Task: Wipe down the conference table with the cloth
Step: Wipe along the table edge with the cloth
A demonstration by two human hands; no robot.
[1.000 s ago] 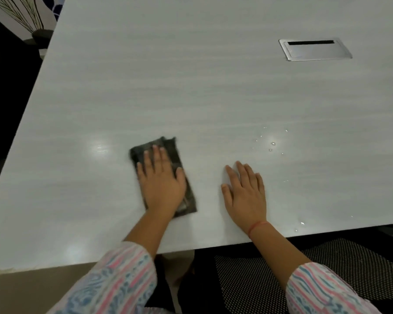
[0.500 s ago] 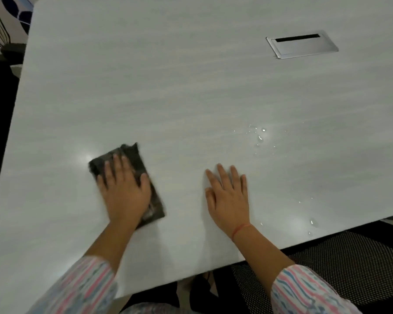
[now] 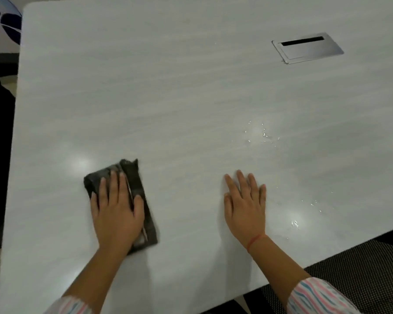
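Note:
A pale grey wood-grain conference table fills the view. A folded dark grey cloth lies on it at the lower left. My left hand presses flat on the cloth with fingers spread, covering most of it. My right hand rests flat on the bare tabletop to the right, holding nothing. Water droplets glisten beyond my right hand, and more droplets lie near the table's right front edge.
A silver cable hatch is set flush into the table at the far right. A black mesh chair sits below the front edge at the lower right. The table's left edge borders a dark floor area.
My left hand has slid the cloth leftward across the table over the last second. My right hand stays planted flat. The view has swung to the left.

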